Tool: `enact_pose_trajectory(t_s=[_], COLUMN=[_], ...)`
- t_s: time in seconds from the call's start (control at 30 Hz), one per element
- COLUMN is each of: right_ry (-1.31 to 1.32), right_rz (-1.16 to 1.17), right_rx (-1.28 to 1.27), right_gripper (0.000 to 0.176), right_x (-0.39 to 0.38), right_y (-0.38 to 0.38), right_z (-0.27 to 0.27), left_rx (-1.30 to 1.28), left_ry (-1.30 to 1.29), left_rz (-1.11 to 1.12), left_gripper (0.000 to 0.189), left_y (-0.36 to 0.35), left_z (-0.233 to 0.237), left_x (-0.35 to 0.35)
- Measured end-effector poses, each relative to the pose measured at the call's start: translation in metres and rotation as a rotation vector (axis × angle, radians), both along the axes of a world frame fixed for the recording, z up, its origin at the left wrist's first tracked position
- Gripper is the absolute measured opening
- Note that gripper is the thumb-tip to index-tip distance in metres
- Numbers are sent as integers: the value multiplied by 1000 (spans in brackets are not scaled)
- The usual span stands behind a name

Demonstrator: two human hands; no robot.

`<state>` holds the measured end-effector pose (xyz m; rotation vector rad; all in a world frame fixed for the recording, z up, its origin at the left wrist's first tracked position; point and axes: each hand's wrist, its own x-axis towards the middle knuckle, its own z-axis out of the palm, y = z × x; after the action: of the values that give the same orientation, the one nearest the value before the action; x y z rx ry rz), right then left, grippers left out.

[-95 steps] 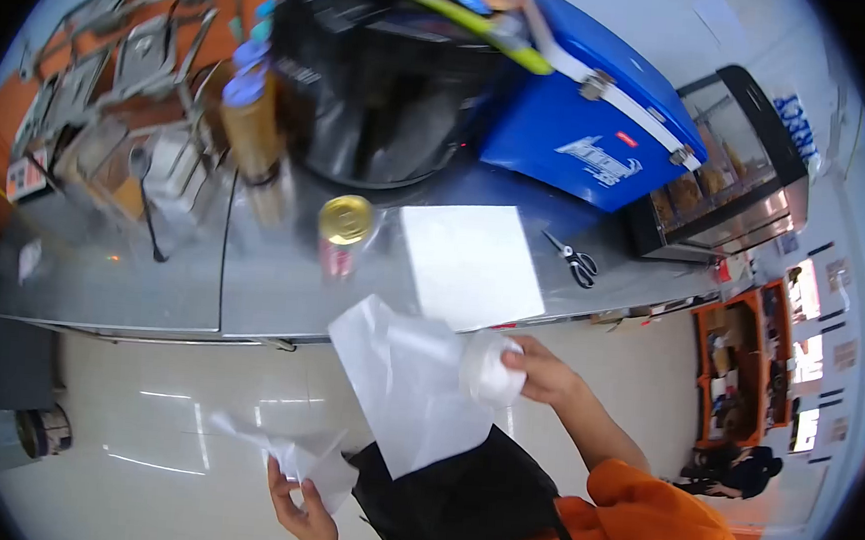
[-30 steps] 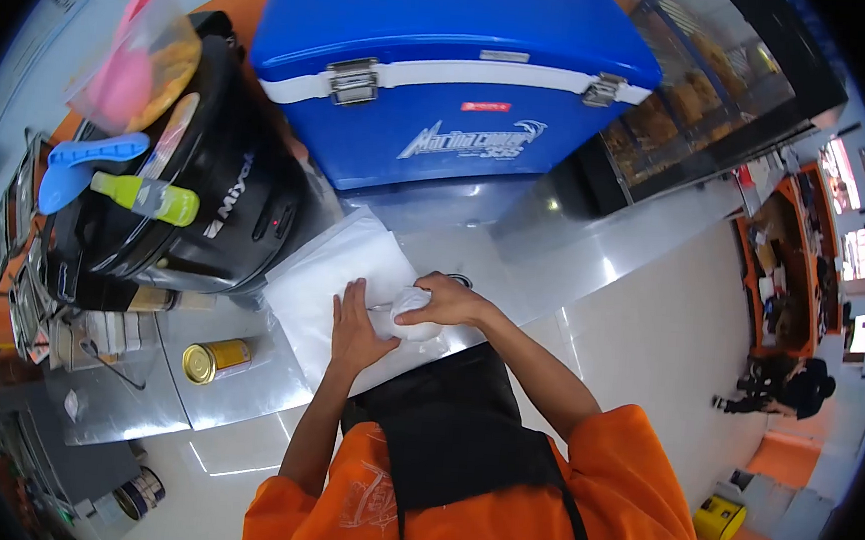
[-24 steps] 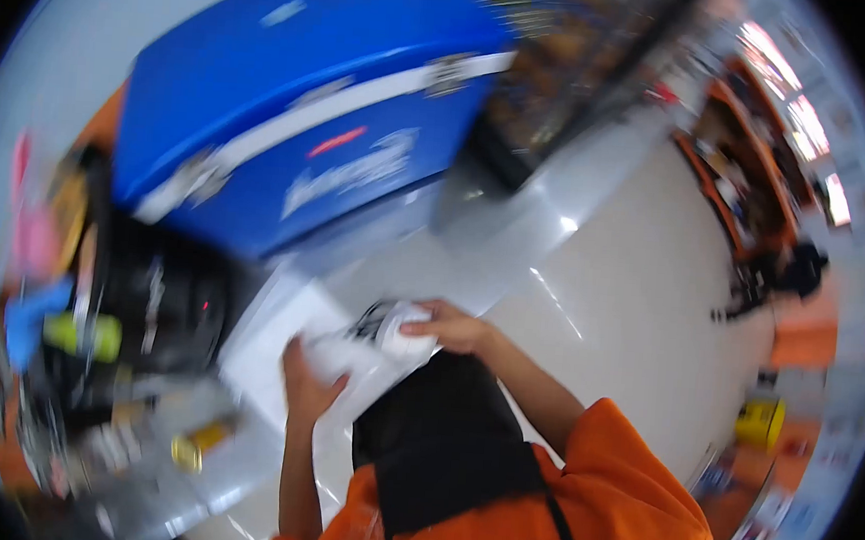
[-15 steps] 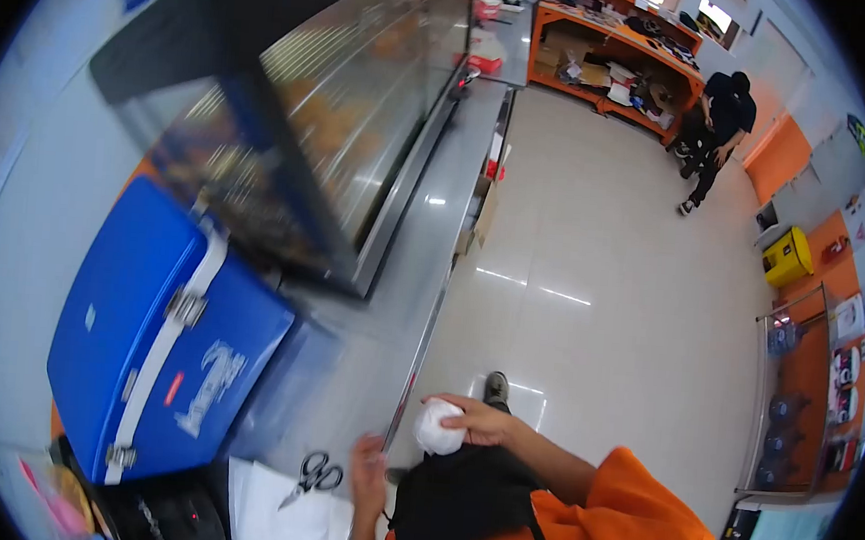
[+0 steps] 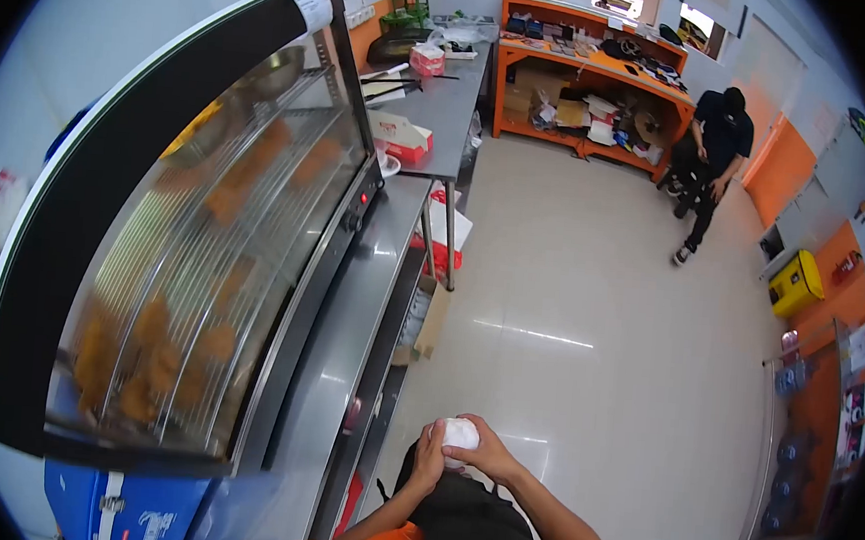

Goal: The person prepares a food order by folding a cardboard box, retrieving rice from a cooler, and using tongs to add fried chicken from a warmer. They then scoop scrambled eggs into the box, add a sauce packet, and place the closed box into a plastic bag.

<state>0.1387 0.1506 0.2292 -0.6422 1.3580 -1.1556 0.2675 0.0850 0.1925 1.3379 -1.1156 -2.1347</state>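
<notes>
A small white rounded bundle (image 5: 460, 434), perhaps wrapped in paper, is held between both hands in front of my black apron (image 5: 470, 519). My left hand (image 5: 428, 458) closes on its left side with the fingers pressed against it. From the right, my right hand (image 5: 487, 453) wraps round it, its thumb and fingers on the bundle's edge. Its underside is hidden by the hands.
A glass display warmer (image 5: 183, 253) with fried pieces on racks stands on the steel counter (image 5: 333, 333) at left. Below it is a blue box (image 5: 125, 509). A seated person (image 5: 717, 139) is near the orange shelf (image 5: 505, 90). Tiled floor (image 5: 593, 271) lies ahead.
My left hand has come up from beside the counter to the white bundle, joining the right. The view has swung up; the scissors and white paper are out of sight.
</notes>
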Motion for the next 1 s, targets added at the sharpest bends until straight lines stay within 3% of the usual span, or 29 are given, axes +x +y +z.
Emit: enact_pose_trajectory(t_s=[0.2,0.3,0.33,0.4,0.47,0.63,0.77,0.83,0.9,0.97,1.0], right_ry=[-446,-398,-285,-84,106,656,827,780,793,835,794], right_rz=[-182,-161,-138,-152,-182,-154,284,670,1270,1621,1700], right_rx=[104,139,116,115,92,-161,-396,-404,-334,-574,-577], right_gripper=[60,57,56,62,67,79,80,79,82,87,88], right_x=[-120,-198,-227,-294,-349,-465,-475,-459,-435,-411,-402], right_y=[-136,-211,-237,-294,-342,-552,-742,-828,-888,-920,-928], right_z=[-38,-33,-34,-30,-1,63,77,53,42,-10,-30], left_rx=[48,-154,-145,-255,-343,-641,-641,-541,-446,-614,-458], left_ry=[-27,-36,45,-98,-28,-288,-405,-367,-334,-450,-391], left_rz=[-82,-249,-201,-197,56,422,866,1013,1154,1161,1214], left_gripper=[55,56,54,55,67,91,101,92,84,68,63], left_y=[-141,-226,-258,-329,-395,-541,-617,-644,-656,-663,-663], left_z=[-22,-76,-73,-43,-23,10,-20,-15,-10,-35,-38], left_x=[-118,-181,-208,-252,-294,-389,-446,-468,-474,-472,-470])
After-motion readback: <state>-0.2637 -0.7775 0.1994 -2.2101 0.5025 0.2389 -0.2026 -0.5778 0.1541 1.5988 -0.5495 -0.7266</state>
